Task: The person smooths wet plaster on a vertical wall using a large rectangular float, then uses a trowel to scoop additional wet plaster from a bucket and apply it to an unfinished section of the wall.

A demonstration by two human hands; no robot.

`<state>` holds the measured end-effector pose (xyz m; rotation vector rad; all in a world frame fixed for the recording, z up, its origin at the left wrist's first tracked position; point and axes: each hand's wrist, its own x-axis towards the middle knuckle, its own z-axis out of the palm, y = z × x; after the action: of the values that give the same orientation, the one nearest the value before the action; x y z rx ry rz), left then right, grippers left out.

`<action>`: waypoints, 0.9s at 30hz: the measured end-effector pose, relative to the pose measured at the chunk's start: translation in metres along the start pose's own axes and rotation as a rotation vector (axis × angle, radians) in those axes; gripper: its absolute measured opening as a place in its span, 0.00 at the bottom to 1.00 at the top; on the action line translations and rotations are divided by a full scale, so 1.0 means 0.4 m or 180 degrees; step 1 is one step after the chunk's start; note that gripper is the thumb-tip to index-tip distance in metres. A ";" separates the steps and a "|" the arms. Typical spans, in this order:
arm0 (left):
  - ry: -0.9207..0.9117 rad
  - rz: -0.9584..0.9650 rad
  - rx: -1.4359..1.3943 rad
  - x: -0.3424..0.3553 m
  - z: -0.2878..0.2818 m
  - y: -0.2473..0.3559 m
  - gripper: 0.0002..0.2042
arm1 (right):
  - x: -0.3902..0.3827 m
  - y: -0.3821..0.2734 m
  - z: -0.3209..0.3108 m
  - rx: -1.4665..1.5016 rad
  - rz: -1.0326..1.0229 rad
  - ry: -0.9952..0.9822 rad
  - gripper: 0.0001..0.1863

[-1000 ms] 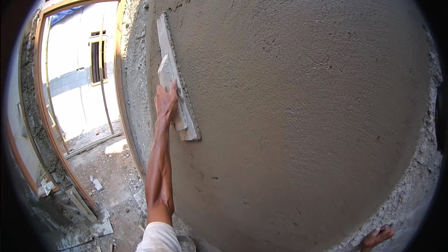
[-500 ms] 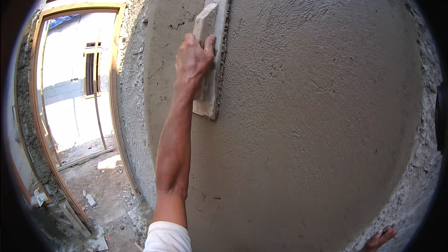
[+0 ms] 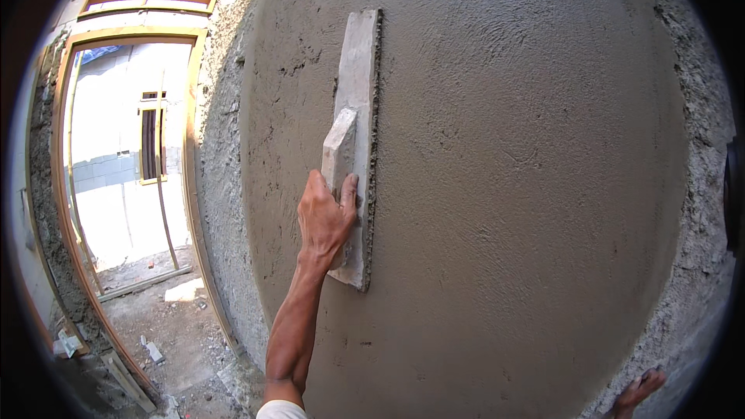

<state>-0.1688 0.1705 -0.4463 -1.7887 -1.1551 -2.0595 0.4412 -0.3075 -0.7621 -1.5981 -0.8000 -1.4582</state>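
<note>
My left hand (image 3: 326, 217) is closed round the handle of a long wooden plastering float (image 3: 358, 70), thumb on the right side and back of the hand toward me. The float stands nearly upright against grey wet plaster (image 3: 481, 209) on the wall, and a ridge of mortar clings along its right edge. Low at the right rim, my right hand (image 3: 641, 393) is by the rough wall border, its fingers stretched out and holding nothing that shows. Whether it touches the wall I cannot tell.
A rough, unsmoothed strip (image 3: 694, 209) borders the plaster on the right. To the left stands a wooden door frame (image 3: 194, 109), with a dirt floor (image 3: 182, 326) strewn with rubble beyond it. A plank (image 3: 128, 382) leans low at the left.
My left hand has drawn the float down the plaster, so its whole top end now shows. The right hand stays at the lower right, slightly higher in view.
</note>
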 end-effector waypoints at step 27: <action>-0.1069 -0.0233 -0.1110 -1.172 0.044 0.448 0.25 | 0.057 -0.021 -0.022 -0.0279 -0.0819 -0.0297 0.15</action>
<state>0.0728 -0.1011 -0.7929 -2.3619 -0.9919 -2.1666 0.4328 -0.3129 -0.7382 -1.6870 -1.0393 -1.6270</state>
